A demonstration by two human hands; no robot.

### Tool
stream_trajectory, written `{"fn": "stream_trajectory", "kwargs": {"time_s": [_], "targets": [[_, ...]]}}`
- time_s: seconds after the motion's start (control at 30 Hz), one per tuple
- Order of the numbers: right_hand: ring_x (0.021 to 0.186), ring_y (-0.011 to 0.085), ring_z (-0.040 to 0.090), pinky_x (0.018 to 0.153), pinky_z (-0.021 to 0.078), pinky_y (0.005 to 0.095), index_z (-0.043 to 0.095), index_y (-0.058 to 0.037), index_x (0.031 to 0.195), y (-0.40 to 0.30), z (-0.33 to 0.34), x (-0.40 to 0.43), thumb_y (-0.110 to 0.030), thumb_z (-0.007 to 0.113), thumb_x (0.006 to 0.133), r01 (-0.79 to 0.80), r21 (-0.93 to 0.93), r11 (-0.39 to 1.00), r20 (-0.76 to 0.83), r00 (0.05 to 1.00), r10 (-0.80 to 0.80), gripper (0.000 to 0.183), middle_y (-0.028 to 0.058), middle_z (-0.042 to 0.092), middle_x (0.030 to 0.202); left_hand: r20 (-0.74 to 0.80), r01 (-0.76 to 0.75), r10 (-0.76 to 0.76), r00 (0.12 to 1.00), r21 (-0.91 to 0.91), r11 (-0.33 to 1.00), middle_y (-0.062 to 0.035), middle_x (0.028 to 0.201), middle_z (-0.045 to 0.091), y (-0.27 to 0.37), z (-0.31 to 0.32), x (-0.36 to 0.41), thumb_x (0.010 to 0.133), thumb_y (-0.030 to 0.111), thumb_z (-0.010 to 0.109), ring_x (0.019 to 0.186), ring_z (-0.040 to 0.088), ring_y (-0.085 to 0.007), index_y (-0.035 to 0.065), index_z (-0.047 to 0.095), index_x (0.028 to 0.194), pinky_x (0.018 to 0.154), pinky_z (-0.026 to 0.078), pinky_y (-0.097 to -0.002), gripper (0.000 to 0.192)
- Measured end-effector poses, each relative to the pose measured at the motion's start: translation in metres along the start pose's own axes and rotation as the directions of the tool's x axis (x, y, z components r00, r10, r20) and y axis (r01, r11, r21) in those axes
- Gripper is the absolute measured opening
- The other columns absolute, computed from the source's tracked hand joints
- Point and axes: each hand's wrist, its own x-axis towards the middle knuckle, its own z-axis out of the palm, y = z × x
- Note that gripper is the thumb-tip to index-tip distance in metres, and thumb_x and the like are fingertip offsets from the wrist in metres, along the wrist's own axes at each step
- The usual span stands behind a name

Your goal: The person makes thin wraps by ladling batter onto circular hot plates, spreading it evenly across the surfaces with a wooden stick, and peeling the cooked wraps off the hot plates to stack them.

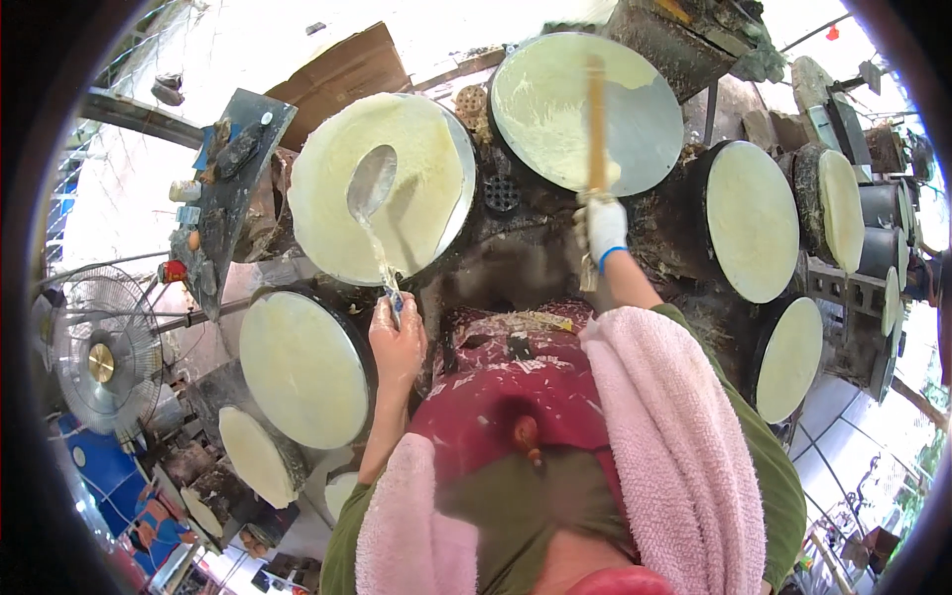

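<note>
My left hand point(398, 338) grips the batter-coated handle of a metal ladle point(372, 182). The ladle's bowl hangs over a round griddle point(467, 160) covered by a pale sheet of batter point(320, 171), whose edge stands away from the metal at the right. In a white glove with a blue cuff, my right hand point(606, 223) holds a flat wooden spreader point(596, 126), slightly blurred. It reaches across the far griddle point(654, 145). Wet batter point(532, 97) coats that griddle's left and upper parts, while grey metal shows at lower right.
More batter-covered griddles point(751, 223) point(305, 372) curve around both sides. Perforated briquettes point(501, 193) sit between the two front griddles. A cluttered metal board point(230, 186), cardboard point(346, 78) and an electric fan point(100, 361) are on the left. A pink towel point(677, 416) hangs over my shoulders.
</note>
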Motion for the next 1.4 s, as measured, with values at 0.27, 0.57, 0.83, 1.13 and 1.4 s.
{"fn": "stream_trajectory", "kwargs": {"time_s": [0.27, 0.57, 0.83, 1.13, 1.4], "targets": [[0.086, 0.0419, 0.060, 0.075, 0.0483, 0.0464, 0.054, -0.0057, 0.103, 0.012, -0.048, 0.041, -0.037, 0.041, 0.090, 0.084, -0.682, 0.727, -0.141, 0.960, -0.243, 0.037, 0.0244, 0.062, 0.091, -0.044, -0.077, 0.078, 0.996, 0.032, 0.997, 0.0011, 0.054, 0.043, 0.009, 0.015, -0.014, 0.093, 0.011, 0.048, 0.035, 0.037, -0.0060, 0.0025, 0.048, 0.090, 0.031, 0.027, -0.0210, 0.009], [0.092, 0.0453, 0.056, 0.080, 0.0451, 0.0508, 0.052, -0.0079, 0.101, 0.019, -0.066, 0.013, -0.042, 0.041, 0.089, 0.200, -0.775, 0.600, 0.071, 0.970, -0.233, 0.037, 0.0265, 0.061, 0.093, -0.077, -0.056, 0.056, 0.995, -0.006, 0.998, -0.0007, 0.053, 0.041, 0.010, 0.047, -0.021, 0.093, 0.012, 0.049, 0.034, 0.034, -0.0079, 0.0008, 0.048, 0.091, 0.031, 0.024, -0.0222, 0.012], [0.070, 0.0395, 0.061, 0.062, 0.0474, 0.0501, 0.054, -0.0047, 0.087, 0.018, -0.112, 0.060, -0.038, 0.043, 0.089, 0.525, -0.671, 0.524, 0.172, 0.797, -0.579, 0.035, 0.0224, 0.062, 0.075, -0.042, -0.063, 0.066, 0.997, 0.052, 0.997, -0.0007, 0.055, 0.043, 0.026, 0.091, -0.033, 0.093, 0.011, 0.048, 0.035, 0.037, -0.0074, 0.0009, 0.048, 0.090, 0.032, 0.026, -0.0219, 0.011], [0.084, 0.0422, 0.059, 0.072, 0.0475, 0.0481, 0.054, -0.0025, 0.091, -0.030, -0.168, 0.092, -0.037, 0.043, 0.090, 0.244, -0.722, 0.647, 0.019, 0.942, -0.335, 0.036, 0.0249, 0.062, 0.086, -0.065, -0.027, 0.033, 0.997, 0.090, 0.996, -0.0008, 0.053, 0.043, 0.030, 0.144, -0.045, 0.093, 0.011, 0.048, 0.034, 0.036, -0.0081, 0.0014, 0.048, 0.090, 0.032, 0.025, -0.0224, 0.010], [0.068, 0.0430, 0.059, 0.061, 0.0445, 0.0543, 0.050, -0.0102, 0.093, -0.007, -0.184, 0.063, -0.036, 0.046, 0.089, 0.425, -0.792, 0.438, 0.292, 0.894, -0.340, 0.026, 0.0232, 0.060, 0.069, -0.165, 0.024, -0.003, 0.986, 0.127, 0.992, -0.0010, 0.055, 0.042, 0.032, 0.180, -0.071, 0.092, 0.010, 0.048, 0.036, 0.037, -0.0075, 0.0015, 0.047, 0.090, 0.033, 0.025, -0.0222, 0.009]]}}
